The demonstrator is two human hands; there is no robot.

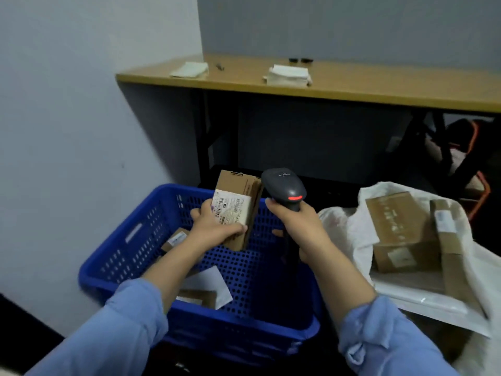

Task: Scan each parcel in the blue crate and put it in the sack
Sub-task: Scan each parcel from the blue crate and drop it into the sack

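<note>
Wood-laminate desk [352, 90] at back, white folded sheets [288, 74] on top; in front sits the blue perforated plastic crate [130, 240], and just right of it the crumpled white sack [360, 240] with flat cardboard boxes [398, 221] inside. Left hand [214, 226] grasps a small brown cardboard parcel [238, 210], white label facing up, fingers wrapped round its lower end, above the crate's far edge; other parcels [198, 295] lie by the crate's left wall and near edge. Right hand [298, 226] is clenched round the grip of the dark grey scanner [284, 185], red light lit, its head just beside the parcel.
</note>
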